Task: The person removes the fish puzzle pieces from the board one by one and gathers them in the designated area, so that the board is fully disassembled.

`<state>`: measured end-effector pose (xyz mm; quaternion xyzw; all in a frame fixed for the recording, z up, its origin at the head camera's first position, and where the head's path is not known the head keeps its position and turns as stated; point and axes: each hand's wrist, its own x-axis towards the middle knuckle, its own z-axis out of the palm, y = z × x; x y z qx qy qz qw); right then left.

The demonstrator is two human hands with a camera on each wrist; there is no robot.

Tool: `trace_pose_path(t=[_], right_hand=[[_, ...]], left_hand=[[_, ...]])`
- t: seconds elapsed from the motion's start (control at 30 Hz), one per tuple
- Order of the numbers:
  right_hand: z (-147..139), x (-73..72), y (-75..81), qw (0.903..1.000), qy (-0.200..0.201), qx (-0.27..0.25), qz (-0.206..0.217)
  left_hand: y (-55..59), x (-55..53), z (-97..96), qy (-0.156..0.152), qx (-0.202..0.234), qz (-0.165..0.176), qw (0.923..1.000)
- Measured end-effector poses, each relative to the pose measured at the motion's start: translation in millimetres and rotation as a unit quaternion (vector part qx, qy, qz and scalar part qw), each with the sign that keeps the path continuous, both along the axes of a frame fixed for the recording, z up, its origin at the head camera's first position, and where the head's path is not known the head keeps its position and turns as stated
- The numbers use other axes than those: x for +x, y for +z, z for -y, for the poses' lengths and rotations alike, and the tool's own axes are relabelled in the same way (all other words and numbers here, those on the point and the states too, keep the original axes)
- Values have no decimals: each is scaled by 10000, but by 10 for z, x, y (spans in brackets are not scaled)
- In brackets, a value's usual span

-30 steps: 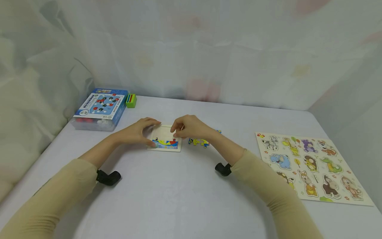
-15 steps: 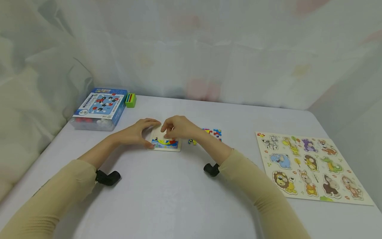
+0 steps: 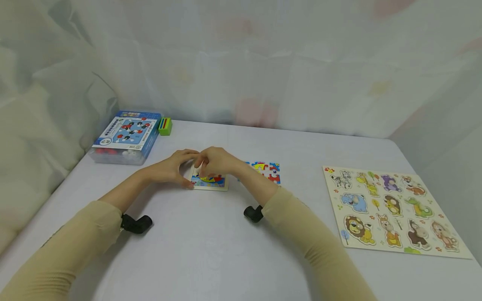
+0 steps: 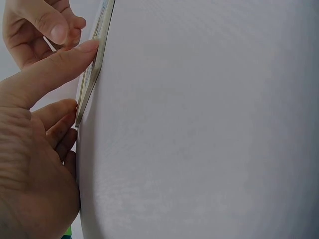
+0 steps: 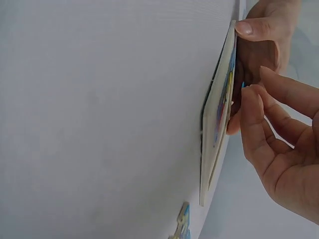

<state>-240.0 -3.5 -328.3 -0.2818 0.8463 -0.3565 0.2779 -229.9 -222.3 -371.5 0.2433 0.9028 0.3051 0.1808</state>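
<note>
A small square wooden puzzle tray [image 3: 211, 189] lies flat on the white table, its near part filled with a blue, yellow and red picture. My left hand [image 3: 171, 168] holds the tray's left side, thumb on the near corner and fingers along the far one. Over the tray's far left part, my right hand [image 3: 220, 161] pinches a small puzzle piece [image 5: 243, 85] between thumb and forefinger. Only a blue edge of it shows in the right wrist view; the rest is hidden by the fingers. Several loose puzzle pieces [image 3: 260, 166] lie right of the tray, partly behind the right forearm.
A boxed molecular model kit [image 3: 128, 131] stands at the back left, with a small green block [image 3: 165, 126] beside it. To the right lies a large board [image 3: 339, 214] of cartoon animal pieces. A pale cloth hangs behind the table.
My right hand has moved left across the tray toward its far left corner, uncovering more of the loose pieces. The left hand stays on the tray's left side.
</note>
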Motion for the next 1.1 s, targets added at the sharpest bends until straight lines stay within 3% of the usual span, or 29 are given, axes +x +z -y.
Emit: trace_pose_path(t=[0.27, 0.53, 1.1], right_hand=[[41, -3, -49, 9980, 224, 476, -363], [47, 5, -90, 9968, 343, 526, -497], [57, 23, -156, 9968, 213, 545, -551]], left_hand=[[8, 4, -1, -115, 121, -75, 9998], [4, -7, -4, -107, 146, -11, 9998], [1, -6, -7, -56, 86, 10, 9999]])
